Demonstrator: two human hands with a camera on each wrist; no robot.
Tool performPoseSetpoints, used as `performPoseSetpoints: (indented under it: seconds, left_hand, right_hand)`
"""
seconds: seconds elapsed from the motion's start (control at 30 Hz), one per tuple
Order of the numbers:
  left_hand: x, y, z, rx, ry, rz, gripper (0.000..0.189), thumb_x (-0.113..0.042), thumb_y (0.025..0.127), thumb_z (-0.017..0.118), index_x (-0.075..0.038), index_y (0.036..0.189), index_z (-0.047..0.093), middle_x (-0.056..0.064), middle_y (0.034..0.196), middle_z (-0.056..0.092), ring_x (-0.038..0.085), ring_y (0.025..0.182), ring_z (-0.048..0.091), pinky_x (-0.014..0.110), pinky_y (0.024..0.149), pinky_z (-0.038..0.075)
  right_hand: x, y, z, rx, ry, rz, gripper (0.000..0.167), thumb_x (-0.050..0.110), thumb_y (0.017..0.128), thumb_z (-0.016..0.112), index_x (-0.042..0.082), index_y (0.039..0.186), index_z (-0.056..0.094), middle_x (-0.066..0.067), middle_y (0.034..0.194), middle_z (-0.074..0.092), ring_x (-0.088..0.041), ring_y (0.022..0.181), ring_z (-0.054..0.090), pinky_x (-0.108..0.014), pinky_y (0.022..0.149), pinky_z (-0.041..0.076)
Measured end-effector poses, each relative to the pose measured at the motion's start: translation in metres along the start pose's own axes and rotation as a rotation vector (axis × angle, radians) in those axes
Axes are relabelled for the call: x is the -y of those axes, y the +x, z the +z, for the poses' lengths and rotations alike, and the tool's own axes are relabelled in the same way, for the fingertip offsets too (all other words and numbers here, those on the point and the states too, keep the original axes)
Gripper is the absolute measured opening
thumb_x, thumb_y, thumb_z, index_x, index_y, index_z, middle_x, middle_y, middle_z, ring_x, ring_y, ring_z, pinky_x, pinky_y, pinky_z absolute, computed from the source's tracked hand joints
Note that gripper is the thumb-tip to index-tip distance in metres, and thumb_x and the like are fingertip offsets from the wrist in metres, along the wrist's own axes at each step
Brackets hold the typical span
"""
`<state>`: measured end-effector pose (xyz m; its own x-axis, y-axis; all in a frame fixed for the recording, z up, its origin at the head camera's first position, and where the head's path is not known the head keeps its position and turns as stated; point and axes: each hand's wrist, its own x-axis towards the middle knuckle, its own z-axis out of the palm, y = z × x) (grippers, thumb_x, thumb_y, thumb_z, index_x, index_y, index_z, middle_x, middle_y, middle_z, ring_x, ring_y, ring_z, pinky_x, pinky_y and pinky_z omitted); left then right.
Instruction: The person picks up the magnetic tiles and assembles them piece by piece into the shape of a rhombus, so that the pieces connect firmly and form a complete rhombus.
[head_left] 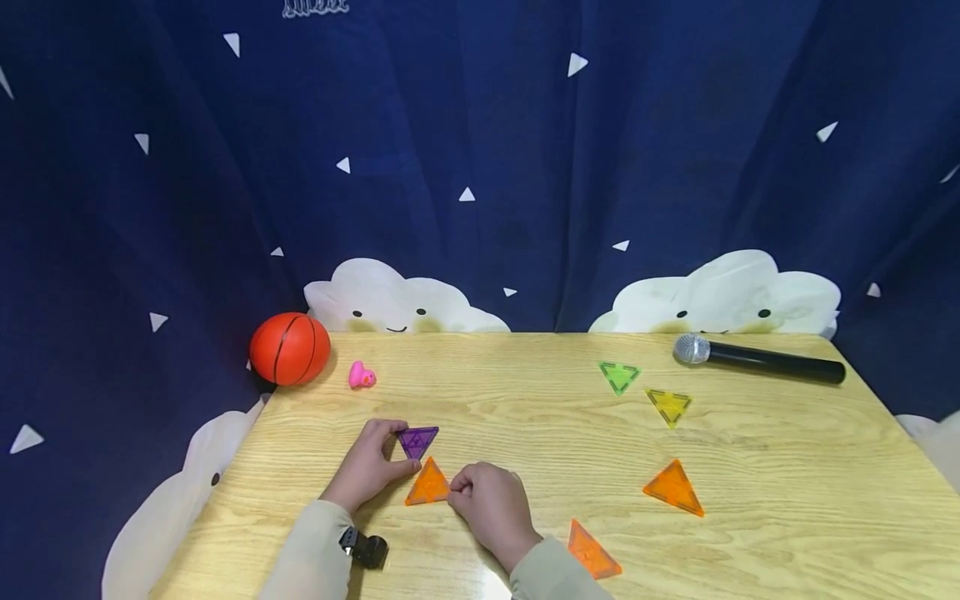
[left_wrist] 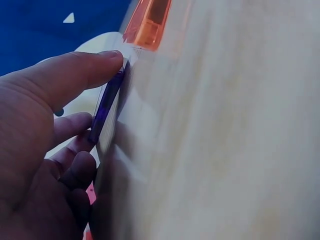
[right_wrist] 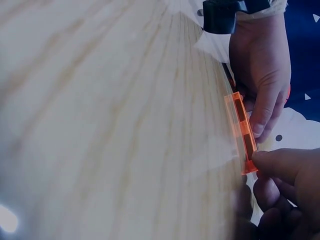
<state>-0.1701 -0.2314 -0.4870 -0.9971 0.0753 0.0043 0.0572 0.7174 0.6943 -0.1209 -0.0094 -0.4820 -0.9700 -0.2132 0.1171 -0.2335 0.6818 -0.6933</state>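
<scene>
My left hand (head_left: 372, 465) holds a purple see-through triangle tile (head_left: 420, 439) between thumb and fingers. Seen edge-on in the left wrist view, the purple tile (left_wrist: 106, 109) is tilted beside the wood surface. Just below it in the head view, an orange triangle tile (head_left: 428, 486) points its tip toward the purple one. The right hand (head_left: 492, 506) pinches that orange tile at its lower right corner. In the right wrist view, the orange tile's long edge (right_wrist: 245, 131) faces the camera, with thumb and fingertips at its near end.
Two more orange triangles (head_left: 675, 487) (head_left: 592, 550) lie to the right on the wooden table (head_left: 787, 467). Farther back are a green triangle (head_left: 619, 377), a yellow triangle (head_left: 670, 406) and a microphone (head_left: 765, 359). A red ball (head_left: 290, 348) and a small pink toy (head_left: 361, 375) sit back left.
</scene>
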Motion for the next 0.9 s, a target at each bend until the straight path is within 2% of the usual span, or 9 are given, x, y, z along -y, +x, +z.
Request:
performPoseSetpoints:
  seconds: [0.13,0.4,0.63,0.9]
  left_hand:
    - [0.001,-0.005,-0.002,0.003,0.011,-0.011,0.064,-0.028,0.077,0.088,-0.007,0.131,0.061,0.012,0.125,0.054,0.03,0.115,0.053,0.051,0.103,0.041]
    - [0.002,-0.011,-0.003,0.011,0.015,-0.018,0.064,-0.028,0.076,0.089,-0.008,0.13,0.062,0.013,0.129,0.053,0.031,0.121,0.053,0.053,0.104,0.04]
    - [0.002,-0.016,-0.004,0.011,0.035,-0.023,0.065,-0.028,0.075,0.09,-0.01,0.131,0.063,0.009,0.126,0.054,0.023,0.106,0.053,0.046,0.097,0.042]
    - [0.002,-0.022,-0.006,0.033,0.032,-0.044,0.064,-0.029,0.074,0.09,-0.014,0.13,0.063,0.003,0.123,0.054,0.019,0.097,0.049,0.041,0.09,0.041]
  right_hand:
    - [0.0,0.0,0.0,0.002,-0.003,0.001,0.012,0.022,0.083,0.081,0.023,0.074,0.072,0.021,0.063,0.054,0.001,0.059,0.048,-0.027,0.065,0.044]
    - [-0.001,0.001,0.001,-0.008,-0.024,-0.004,0.014,0.023,0.082,0.082,0.024,0.073,0.072,0.022,0.064,0.055,0.001,0.061,0.05,-0.031,0.07,0.047]
    - [-0.002,0.002,0.002,-0.005,-0.014,-0.004,0.015,0.023,0.083,0.081,0.025,0.072,0.071,0.022,0.064,0.054,0.001,0.06,0.049,-0.028,0.067,0.046]
    - [-0.002,0.001,0.001,-0.021,-0.005,-0.027,0.016,0.021,0.082,0.082,0.024,0.071,0.071,0.021,0.064,0.056,0.001,0.061,0.051,-0.027,0.065,0.047]
